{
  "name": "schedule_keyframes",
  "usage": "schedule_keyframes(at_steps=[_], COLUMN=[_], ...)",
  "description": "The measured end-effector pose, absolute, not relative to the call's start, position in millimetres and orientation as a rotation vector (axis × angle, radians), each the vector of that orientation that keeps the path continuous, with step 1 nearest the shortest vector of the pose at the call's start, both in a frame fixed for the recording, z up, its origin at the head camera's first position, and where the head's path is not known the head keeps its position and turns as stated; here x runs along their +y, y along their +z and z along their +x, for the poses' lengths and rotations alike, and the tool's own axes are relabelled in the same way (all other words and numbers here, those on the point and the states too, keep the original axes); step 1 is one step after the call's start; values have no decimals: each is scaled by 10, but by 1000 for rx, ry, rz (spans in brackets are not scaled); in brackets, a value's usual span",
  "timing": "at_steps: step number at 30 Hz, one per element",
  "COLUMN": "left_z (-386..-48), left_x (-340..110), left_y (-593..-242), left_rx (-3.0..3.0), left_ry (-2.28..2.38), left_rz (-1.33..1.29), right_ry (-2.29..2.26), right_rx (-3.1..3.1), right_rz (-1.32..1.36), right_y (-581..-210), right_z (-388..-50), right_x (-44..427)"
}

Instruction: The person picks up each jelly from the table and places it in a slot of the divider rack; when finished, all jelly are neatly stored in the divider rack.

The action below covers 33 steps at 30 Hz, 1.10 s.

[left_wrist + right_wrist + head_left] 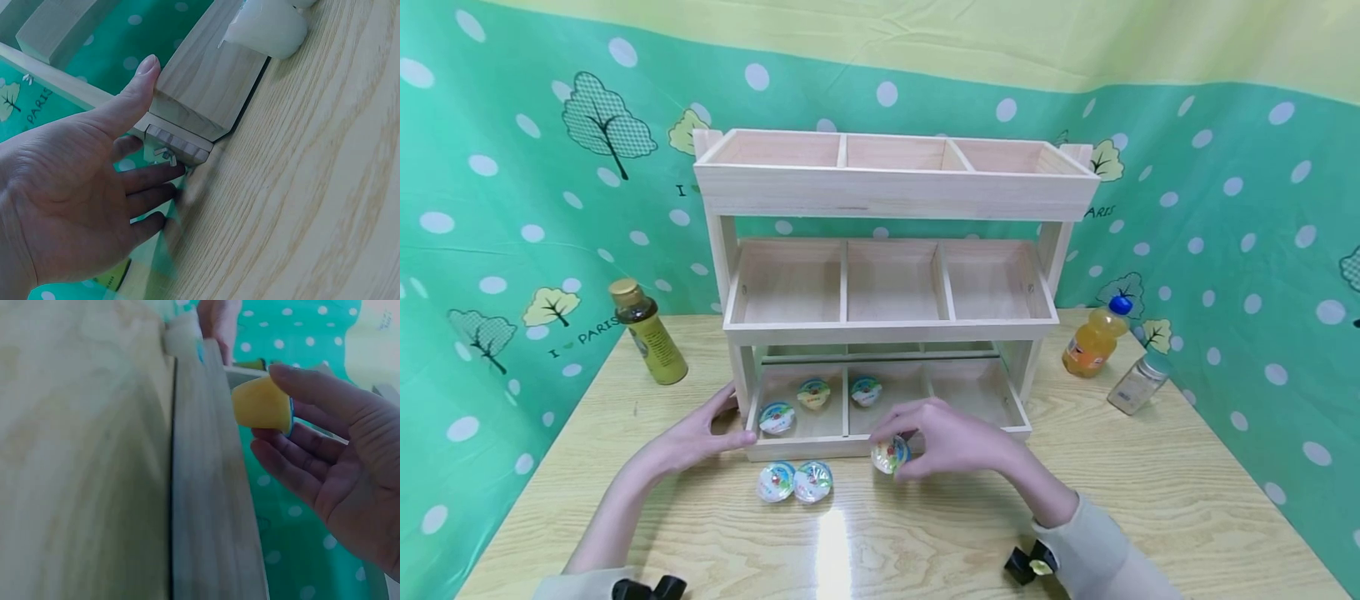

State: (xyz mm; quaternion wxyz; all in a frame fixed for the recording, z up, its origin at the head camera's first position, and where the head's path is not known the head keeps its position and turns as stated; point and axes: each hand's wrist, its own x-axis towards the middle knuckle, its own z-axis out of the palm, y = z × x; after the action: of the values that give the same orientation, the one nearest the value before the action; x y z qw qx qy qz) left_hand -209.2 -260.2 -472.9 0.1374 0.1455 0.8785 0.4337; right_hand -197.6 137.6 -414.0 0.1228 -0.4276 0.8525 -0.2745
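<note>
Between thumb and fingers, my right hand (pixel 958 437) pinches a small jelly cup (pixel 890 455) with a printed lid, in front of the bottom tray's middle compartment. The right wrist view shows the same cup's yellow body (pixel 261 405). My left hand (pixel 707 433) is at the left front corner of the wooden rack's bottom tray (pixel 820 450); in the left wrist view its thumb touches the corner and its fingers reach along the side. Two cups, a jelly cup (pixel 777 417) and a yellowish one (pixel 813 393), lie in the left compartment. Another cup (pixel 866 391) sits in the middle one.
Two jelly cups, one at left (pixel 776 482) and one beside it (pixel 812 482), stand on the table before the rack. A green-yellow bottle (pixel 657 340) stands left. At right are an orange drink bottle (pixel 1093 340) and a tilted clear jar (pixel 1138 385). Two upper trays (pixel 895 193) overhang.
</note>
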Motion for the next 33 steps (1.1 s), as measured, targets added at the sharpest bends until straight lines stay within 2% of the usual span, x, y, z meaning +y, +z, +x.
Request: schedule_keyframes(at_steps=[8, 16, 33], left_z=[-2088, -2085, -2099], left_x=[-2617, -2607, -2603], left_y=[-4738, -4737, -4743], left_rx=[2549, 2544, 2536], left_ry=[1242, 1257, 1256], left_rz=[404, 425, 415], right_ry=[-972, -973, -849], right_rx=[2528, 2575, 2647], right_rz=[-1223, -1090, -961], right_y=[-4037, -4120, -4268], right_z=[-2213, -2437, -2555], right_x=[1480, 1518, 1514])
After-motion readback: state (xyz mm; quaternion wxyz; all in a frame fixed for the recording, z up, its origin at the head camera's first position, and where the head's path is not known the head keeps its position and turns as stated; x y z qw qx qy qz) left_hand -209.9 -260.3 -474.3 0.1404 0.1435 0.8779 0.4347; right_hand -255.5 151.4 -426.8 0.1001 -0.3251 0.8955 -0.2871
